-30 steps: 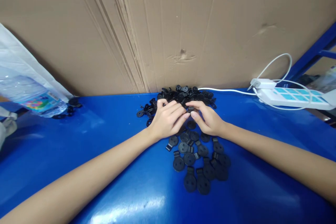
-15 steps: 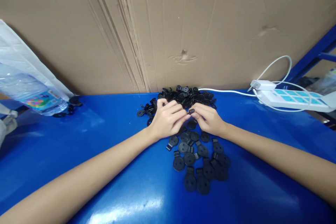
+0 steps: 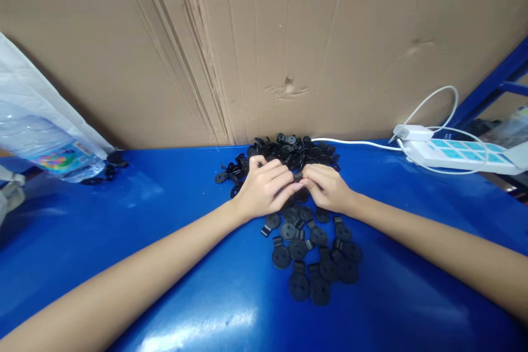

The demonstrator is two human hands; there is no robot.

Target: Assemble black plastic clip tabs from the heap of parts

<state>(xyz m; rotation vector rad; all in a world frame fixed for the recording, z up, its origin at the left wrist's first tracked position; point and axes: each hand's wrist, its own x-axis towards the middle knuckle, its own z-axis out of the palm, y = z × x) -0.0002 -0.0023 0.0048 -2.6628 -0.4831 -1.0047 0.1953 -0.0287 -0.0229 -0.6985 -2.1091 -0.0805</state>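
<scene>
Pinching a small black piece between your two hands, you have it just in front of the dark heap, at the meeting point of your fingertips. Your left hand is curled, back of the hand up, its fingers drawn in narrow and its thumb stretched toward the right thumb. Your right hand closes on the piece from the other side, thumb and forefinger near together. Most of the piece is covered by your fingers, so its exact shape cannot be told.

Behind your hands lies a pile of black parts, close to the cardboard that stands at the back of the blue table. Nearer you, below your hands, tabbed black discs lie loosely spread, many showing two small holes, with a few overlapping on the right.

Well off to your left, a clear bottle leans before a white sheet, with a few dark bits beside its base. To your right sits a white power strip, a white cable running from it toward the pile
</scene>
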